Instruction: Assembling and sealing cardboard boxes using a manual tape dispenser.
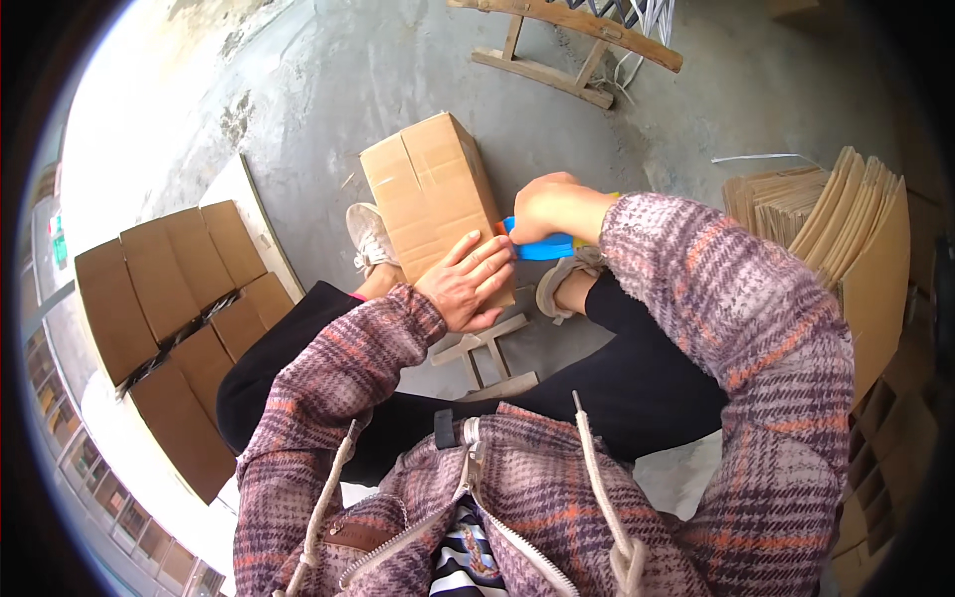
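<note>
A brown cardboard box (423, 179) with a seam across its upper face stands between my feet, beside a small wooden stand (482, 358). My left hand (468, 284) lies flat on the near end of the box, its fingers stretched out. At the box's right side my right hand (547, 209) is closed round a blue tool, apparently a tape dispenser (542, 249), with orange and yellow bits showing. Its front end is close against the box, and much of it is hidden behind my fingers and sleeve.
Several closed boxes (179, 259) sit together on the left, near a white board (259, 214). Flattened cardboard (865, 239) stands stacked on the right. A wooden rack (557, 50) is at the far side, and divided cardboard inserts (890, 428) lie at lower right.
</note>
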A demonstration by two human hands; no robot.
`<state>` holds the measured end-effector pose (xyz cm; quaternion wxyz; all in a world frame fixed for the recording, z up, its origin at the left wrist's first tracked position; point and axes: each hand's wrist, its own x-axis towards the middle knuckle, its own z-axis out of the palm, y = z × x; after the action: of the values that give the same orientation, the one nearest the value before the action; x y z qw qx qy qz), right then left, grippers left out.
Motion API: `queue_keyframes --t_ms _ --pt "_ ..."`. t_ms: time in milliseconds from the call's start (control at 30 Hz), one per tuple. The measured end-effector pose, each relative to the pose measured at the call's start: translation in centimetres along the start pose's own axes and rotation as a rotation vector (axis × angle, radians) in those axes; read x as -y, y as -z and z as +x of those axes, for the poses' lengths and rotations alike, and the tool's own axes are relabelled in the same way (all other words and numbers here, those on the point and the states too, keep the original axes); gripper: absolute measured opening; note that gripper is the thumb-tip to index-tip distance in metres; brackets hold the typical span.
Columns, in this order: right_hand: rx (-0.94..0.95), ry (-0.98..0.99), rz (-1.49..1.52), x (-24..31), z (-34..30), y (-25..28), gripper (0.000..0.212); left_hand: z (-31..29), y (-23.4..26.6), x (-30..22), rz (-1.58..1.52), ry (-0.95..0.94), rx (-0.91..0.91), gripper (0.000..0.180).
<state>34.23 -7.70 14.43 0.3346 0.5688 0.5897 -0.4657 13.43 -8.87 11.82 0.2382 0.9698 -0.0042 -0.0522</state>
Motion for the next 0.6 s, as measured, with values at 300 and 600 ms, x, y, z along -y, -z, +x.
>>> queue_keyframes --t_ms 300,600 --pt "-0.469 -0.28 0.464 -3.6 -0.4 -1.3 0.06 3.1 0.2 0.3 0.031 -0.037 -0.076 0.033" --pt "-0.771 -0.324 1.142 -7.0 0.7 -6.2 0.064 6.1 0.0 0.3 0.098 -0.028 0.145 0.049"
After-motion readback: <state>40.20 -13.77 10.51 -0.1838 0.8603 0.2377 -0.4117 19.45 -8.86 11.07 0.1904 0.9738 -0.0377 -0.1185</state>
